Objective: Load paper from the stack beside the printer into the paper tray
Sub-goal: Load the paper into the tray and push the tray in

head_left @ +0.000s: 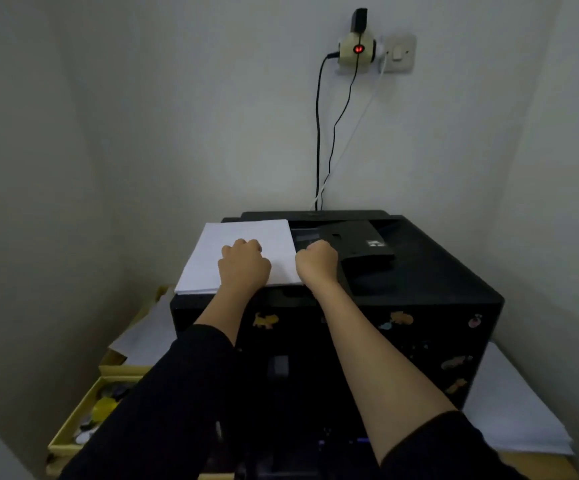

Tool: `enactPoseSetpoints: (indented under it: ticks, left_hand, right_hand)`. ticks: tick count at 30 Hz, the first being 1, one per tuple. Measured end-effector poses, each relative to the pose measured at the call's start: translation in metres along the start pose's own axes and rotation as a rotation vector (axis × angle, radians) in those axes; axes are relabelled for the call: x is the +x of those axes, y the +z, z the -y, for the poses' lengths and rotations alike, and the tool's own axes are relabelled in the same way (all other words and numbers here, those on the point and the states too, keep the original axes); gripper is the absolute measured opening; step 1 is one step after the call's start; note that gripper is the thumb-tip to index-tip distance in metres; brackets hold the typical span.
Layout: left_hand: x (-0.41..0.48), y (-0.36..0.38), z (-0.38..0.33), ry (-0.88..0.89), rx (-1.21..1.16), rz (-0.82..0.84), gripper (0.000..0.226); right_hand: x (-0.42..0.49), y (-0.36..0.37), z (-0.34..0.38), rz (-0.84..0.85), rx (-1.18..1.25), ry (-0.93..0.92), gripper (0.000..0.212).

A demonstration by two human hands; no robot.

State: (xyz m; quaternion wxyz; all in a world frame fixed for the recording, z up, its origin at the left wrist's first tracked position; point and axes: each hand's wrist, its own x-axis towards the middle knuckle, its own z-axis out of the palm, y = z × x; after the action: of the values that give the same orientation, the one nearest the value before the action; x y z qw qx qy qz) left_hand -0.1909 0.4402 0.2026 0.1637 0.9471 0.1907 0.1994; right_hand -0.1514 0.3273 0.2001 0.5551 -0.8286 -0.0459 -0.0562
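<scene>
On top of the printer (419, 271), a paper stack (243, 244) is being pressed by the curled left hand (243, 263), while the fisted right hand (317, 263) is being rested at its right edge, gripping nothing visible. Sheets are judged not yet loaded; lifting them toward the paper tray, whose position cannot be told, is being called for next.

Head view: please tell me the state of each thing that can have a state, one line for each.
Paper: flat on the printer top, left side, under the left hand.
Left hand: curled, resting on the paper.
Right hand: curled, at the paper's right edge.
Printer: top cover closed.
Adapter: plugged in, red light on.
Drawer: open, holds small items.
</scene>
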Motion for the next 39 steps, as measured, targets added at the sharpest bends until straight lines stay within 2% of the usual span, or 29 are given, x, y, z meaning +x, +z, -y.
enactPoseSetpoints:
  ticks: [3, 5, 6, 8, 10, 13, 18, 21, 22, 23, 24, 26, 27, 29, 32, 34, 37, 39]
  left_hand:
    - [0.012, 0.005, 0.003, -0.053, 0.108, 0.082, 0.033]
    - [0.018, 0.005, 0.002, -0.085, 0.135, 0.097, 0.029]
    - [0.022, 0.006, 0.002, -0.097, 0.127, 0.104, 0.028]
    - [0.029, 0.005, 0.001, -0.117, 0.106, 0.126, 0.027]
    - [0.035, 0.003, 0.001, -0.161, 0.076, 0.153, 0.023]
    - [0.043, -0.002, -0.001, -0.230, 0.041, 0.191, 0.028]
    - [0.064, -0.010, -0.002, -0.325, -0.139, 0.238, 0.051]
    - [0.074, -0.021, 0.004, -0.454, -0.158, 0.048, 0.071]
    - [0.077, -0.024, 0.009, -0.531, -0.141, -0.012, 0.077]
    - [0.080, -0.026, 0.015, -0.599, -0.177, -0.039, 0.082]
    - [0.086, -0.027, 0.022, -0.636, -0.300, -0.023, 0.082]
    - [0.098, -0.027, 0.030, -0.611, -0.755, 0.109, 0.072]
    - [0.099, -0.028, 0.030, -0.598, -0.908, 0.190, 0.066]
    - [0.100, -0.028, 0.027, -0.581, -0.915, 0.228, 0.056]
    - [0.104, -0.027, 0.016, -0.466, -0.797, 0.048, 0.043]
    - [0.106, -0.034, 0.007, -0.410, -0.637, -0.095, 0.040]
    - [0.108, -0.051, -0.007, -0.319, -0.647, -0.370, 0.038]
    - [0.106, -0.057, -0.010, -0.235, -0.641, -0.484, 0.033]
  right_hand:
    - [0.023, 0.014, 0.003, 0.087, 0.037, 0.162, 0.030]
    - [0.035, 0.018, 0.007, 0.115, 0.089, 0.233, 0.013]
    - [0.042, 0.019, 0.008, 0.130, 0.135, 0.273, 0.011]
    - [0.054, 0.019, 0.010, 0.202, 0.216, 0.357, 0.031]
    - [0.062, 0.019, 0.013, 0.295, 0.148, 0.381, 0.038]
    - [0.068, 0.029, 0.021, 0.347, -0.060, 0.270, 0.032]
    - [0.074, 0.037, 0.026, 0.185, -0.081, 0.090, 0.017]
    - [0.084, 0.017, 0.025, 0.128, 0.005, 0.074, 0.018]
    - [0.090, 0.007, 0.025, 0.129, 0.033, 0.085, 0.012]
    - [0.096, -0.002, 0.025, 0.130, 0.071, 0.090, 0.009]
    - [0.101, -0.012, 0.025, 0.143, 0.100, 0.107, 0.020]
    - [0.106, -0.030, 0.027, 0.181, 0.094, 0.122, 0.031]
    - [0.106, -0.036, 0.029, 0.183, 0.069, 0.122, 0.032]
    - [0.108, -0.042, 0.028, 0.179, 0.054, 0.112, 0.031]
    - [0.109, -0.039, 0.028, 0.142, 0.092, 0.043, 0.027]
    - [0.107, -0.033, 0.031, 0.117, 0.149, -0.038, 0.021]
    - [0.102, -0.021, 0.041, 0.051, 0.223, -0.159, 0.021]
    - [0.098, -0.013, 0.044, -0.006, 0.253, -0.227, 0.025]
